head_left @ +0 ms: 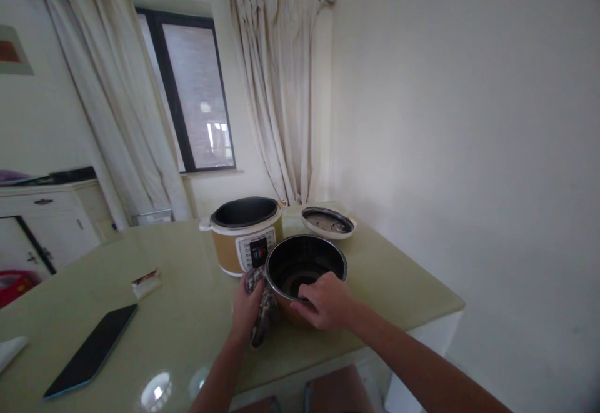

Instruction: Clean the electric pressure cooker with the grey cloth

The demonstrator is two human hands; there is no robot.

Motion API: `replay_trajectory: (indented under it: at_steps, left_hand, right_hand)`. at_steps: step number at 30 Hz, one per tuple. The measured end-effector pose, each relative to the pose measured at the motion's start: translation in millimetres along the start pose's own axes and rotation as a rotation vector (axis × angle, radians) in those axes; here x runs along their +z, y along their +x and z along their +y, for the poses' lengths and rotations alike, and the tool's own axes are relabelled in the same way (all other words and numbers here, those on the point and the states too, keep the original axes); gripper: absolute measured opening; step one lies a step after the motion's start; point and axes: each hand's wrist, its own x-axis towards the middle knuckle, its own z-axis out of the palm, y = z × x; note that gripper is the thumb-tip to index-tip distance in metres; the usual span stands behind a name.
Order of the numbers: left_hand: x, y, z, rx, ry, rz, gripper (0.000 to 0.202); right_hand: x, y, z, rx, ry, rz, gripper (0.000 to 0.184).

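Observation:
A dark inner pot stands on the table close in front of me, its inside black and its outside brownish. My right hand is closed over the pot's near rim, fingers curled to the inside and thumb outside. My left hand grips a patterned grey cloth that rests against the pot's left side. Behind and to the left sits the pressure cooker body, yellow-gold with a white rim and a control panel, its top uncovered. The round cooker lid lies underside up behind the pot.
On the table, a dark tablet or phone lies at left, with a small white packet beyond it. A white wall runs along the right. Brown seats show below the near table edge.

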Motion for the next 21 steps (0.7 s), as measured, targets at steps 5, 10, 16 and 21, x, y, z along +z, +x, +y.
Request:
replay_trajectory:
  at_steps: [5,10,16,21]
  left_hand:
    - [0.7,0.5,3.6,0.009,0.039,-0.029,0.044]
    - [11.3,-59.6,9.8,0.078,0.166,0.058,0.045]
    - [30.9,-118.1,3.0,0.135,0.256,0.054,0.056]
    - [21.2,-109.9,4.4,0.153,0.177,0.047,0.061]
  right_hand:
    - [3.3,-3.2,-2.9,-0.007,-0.015,0.039,0.043]
    - [-2.4,5.7,-24.3,0.073,-0.014,0.018,0.046]
    - [-2.3,29.6,-52.4,0.245,0.066,0.061,0.047]
    - [-2.2,29.0,-58.5,0.253,0.128,0.088,0.045]
